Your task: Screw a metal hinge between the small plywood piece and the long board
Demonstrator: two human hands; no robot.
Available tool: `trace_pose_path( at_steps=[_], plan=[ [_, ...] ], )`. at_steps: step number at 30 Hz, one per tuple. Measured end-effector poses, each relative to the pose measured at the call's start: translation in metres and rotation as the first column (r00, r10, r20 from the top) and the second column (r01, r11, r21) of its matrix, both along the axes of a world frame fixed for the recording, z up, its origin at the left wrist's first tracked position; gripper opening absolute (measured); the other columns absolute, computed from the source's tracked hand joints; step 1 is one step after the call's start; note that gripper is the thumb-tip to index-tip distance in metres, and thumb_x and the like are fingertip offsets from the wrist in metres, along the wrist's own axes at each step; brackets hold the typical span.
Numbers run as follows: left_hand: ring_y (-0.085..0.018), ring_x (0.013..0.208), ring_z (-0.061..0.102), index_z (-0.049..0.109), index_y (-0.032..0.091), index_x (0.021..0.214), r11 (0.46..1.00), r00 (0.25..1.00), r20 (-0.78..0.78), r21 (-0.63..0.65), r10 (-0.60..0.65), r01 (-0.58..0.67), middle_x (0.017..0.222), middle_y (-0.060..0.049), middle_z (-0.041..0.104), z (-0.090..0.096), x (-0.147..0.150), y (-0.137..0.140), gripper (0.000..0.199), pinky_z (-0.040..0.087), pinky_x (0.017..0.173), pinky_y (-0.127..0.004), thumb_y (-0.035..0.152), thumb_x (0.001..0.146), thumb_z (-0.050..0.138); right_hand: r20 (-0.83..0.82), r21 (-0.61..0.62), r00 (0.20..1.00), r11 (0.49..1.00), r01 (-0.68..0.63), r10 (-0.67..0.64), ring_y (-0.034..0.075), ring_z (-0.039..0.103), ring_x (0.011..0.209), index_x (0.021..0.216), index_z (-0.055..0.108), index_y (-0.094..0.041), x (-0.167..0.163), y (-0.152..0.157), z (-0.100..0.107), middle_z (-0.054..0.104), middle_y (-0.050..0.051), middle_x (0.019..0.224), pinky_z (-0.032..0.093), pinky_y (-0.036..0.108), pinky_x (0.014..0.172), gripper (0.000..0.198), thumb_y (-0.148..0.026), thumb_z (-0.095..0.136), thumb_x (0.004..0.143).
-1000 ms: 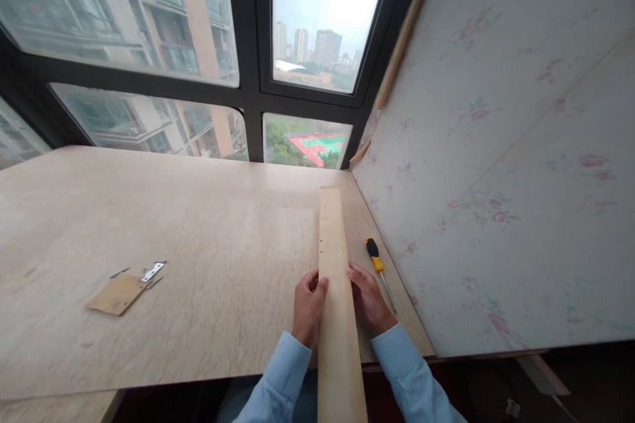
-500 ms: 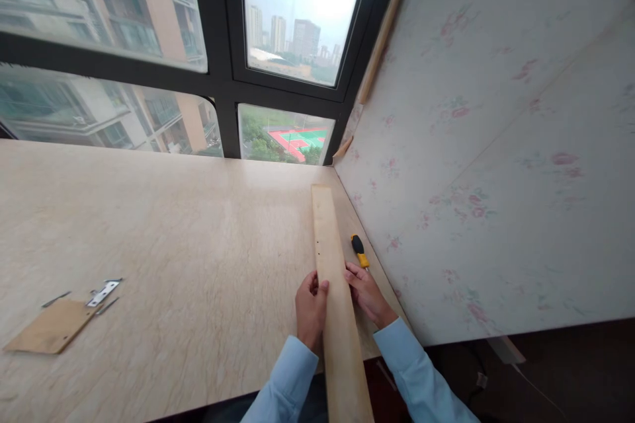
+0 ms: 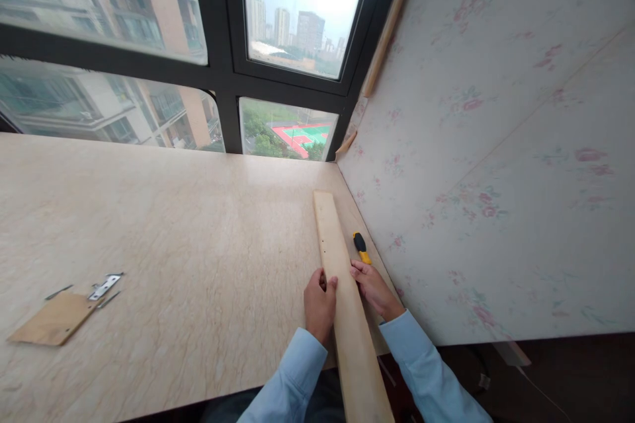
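My left hand (image 3: 320, 303) and right hand (image 3: 376, 287) grip the board (image 3: 351, 310): presumably stiff, light, best held by left and right edges.

Dark-framed window (image 3: 225, 79), hazy daylight, beige marbled sill (image 3: 198, 231), pale floral-papered wall (image 3: 520, 225), apartment block (image 3: 133, 0) outside

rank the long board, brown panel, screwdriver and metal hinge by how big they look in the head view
1. long board
2. brown panel
3. screwdriver and metal hinge: visible parts look too alike to rank
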State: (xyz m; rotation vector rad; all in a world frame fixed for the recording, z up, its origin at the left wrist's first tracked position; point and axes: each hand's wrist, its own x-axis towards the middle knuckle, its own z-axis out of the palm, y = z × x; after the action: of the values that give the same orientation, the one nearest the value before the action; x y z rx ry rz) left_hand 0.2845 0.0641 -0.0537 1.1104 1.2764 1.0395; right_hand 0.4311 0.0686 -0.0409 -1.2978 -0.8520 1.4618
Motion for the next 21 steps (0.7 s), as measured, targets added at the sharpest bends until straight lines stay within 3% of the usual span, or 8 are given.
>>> trace_pose_path(
  at_steps=[7, 13, 17, 21],
  plan=[
    [-0.024, 0.084, 0.067, 0.062, 0.013, 0.102, 1.0, 1.0, -0.006, -0.02, -0.024, 0.024, 0.099, -0.014, 0.071, 0.0, 0.006, 0.001, 0.027, 0.051, 0.075, -0.034, 0.029, 0.08, 0.058, 0.215, 0.013, 0.976, 0.999, -0.044, 0.04, 0.023, 0.068, 0.083, 0.096, 0.071, -0.017, 0.005, 0.001, 0.013, 0.075, 0.006, 0.091, 0.053, 0.035, 0.075, 0.031, -0.038, 0.071, 0.072],
    [-0.022, 0.085, 0.066, 0.067, 0.015, 0.091, 0.992, 0.978, -0.169, 0.008, -0.121, 0.124, 0.091, -0.01, 0.072, 0.01, -0.002, 0.005, 0.018, 0.047, 0.078, -0.032, 0.02, 0.079, 0.053, 0.5, 0.06, 0.864, 0.993, -0.099, 0.056, 0.024, 0.066, 0.083, 0.087, 0.072, -0.015, 0.004, 0.004, 0.019, 0.075, 0.006, 0.087, 0.05, 0.035, 0.075, 0.024, -0.034, 0.068, 0.072],
    [-0.021, 0.08, 0.063, 0.067, 0.016, 0.079, 0.984, 0.95, -0.269, 0.04, -0.158, 0.175, 0.08, -0.006, 0.07, 0.012, -0.005, 0.008, 0.015, 0.044, 0.076, -0.03, 0.016, 0.076, 0.052, 0.563, 0.07, 0.825, 0.991, -0.11, 0.052, 0.025, 0.065, 0.077, 0.08, 0.073, -0.016, 0.006, 0.006, 0.017, 0.074, 0.006, 0.078, 0.049, 0.035, 0.072, 0.022, -0.033, 0.074, 0.066],
    [-0.022, 0.078, 0.058, 0.064, 0.016, 0.069, 0.979, 0.929, -0.347, 0.1, -0.133, 0.177, 0.072, -0.006, 0.064, 0.009, -0.001, 0.006, 0.013, 0.042, 0.073, -0.031, 0.018, 0.077, 0.054, 0.615, 0.148, 0.788, 0.987, -0.065, -0.04, 0.027, 0.064, 0.081, 0.077, 0.072, -0.019, 0.008, 0.004, 0.012, 0.072, 0.006, 0.074, 0.048, 0.036, 0.075, 0.021, -0.033, 0.078, 0.062]
  ],
)
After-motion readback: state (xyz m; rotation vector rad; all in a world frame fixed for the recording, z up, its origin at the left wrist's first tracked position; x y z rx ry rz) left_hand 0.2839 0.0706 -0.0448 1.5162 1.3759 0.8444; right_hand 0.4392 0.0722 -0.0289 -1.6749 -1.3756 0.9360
